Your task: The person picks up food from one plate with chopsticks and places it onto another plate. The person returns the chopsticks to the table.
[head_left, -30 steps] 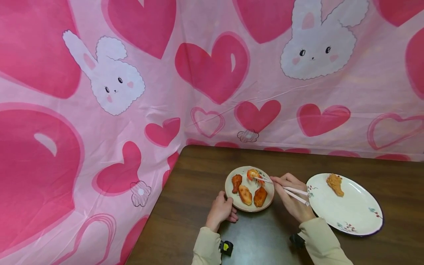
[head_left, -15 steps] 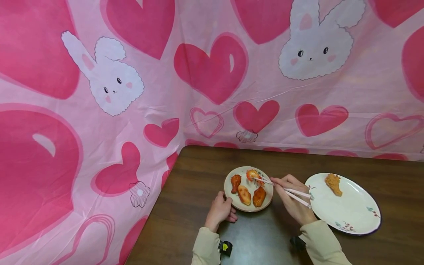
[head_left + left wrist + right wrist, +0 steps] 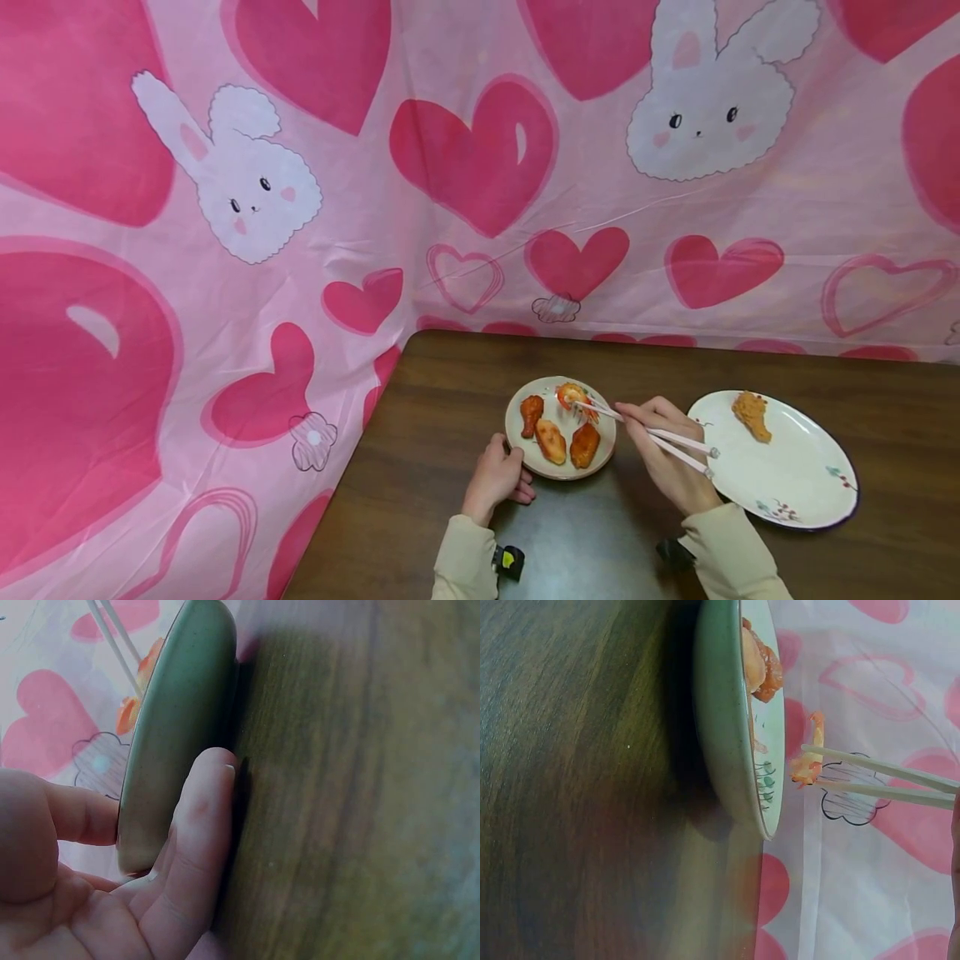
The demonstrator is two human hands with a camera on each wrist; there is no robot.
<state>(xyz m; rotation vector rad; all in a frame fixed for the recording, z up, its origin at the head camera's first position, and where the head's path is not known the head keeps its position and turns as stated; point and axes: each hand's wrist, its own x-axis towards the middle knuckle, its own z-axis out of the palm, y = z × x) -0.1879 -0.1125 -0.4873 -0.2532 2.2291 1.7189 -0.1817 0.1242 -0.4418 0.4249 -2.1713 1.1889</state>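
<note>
My left hand (image 3: 497, 477) grips the near left side of a small round plate (image 3: 553, 404), thumb at the rim and fingers under its edge in the left wrist view. Between the fingers of my right hand (image 3: 671, 458) is a pair of pale chopsticks (image 3: 678, 441). Their tips pinch an orange-red shrimp (image 3: 810, 761), which hangs clear above the plate in the right wrist view. On the plate lie a browned drumstick (image 3: 531, 415), a yellowish piece that looks like a chicken wing (image 3: 551, 442) and a darker roasted wing (image 3: 585, 445).
Right of my right hand stands a larger oval white plate (image 3: 787, 475) with a dark rim. One piece of fried chicken (image 3: 752, 415) lies near its far edge. The brown wooden table (image 3: 420, 450) meets a pink heart-patterned curtain (image 3: 480, 283) behind and at left.
The whole scene shifts slightly left in the head view. Both hands, the chopsticks and the shrimp keep almost the same places over the small plate.
</note>
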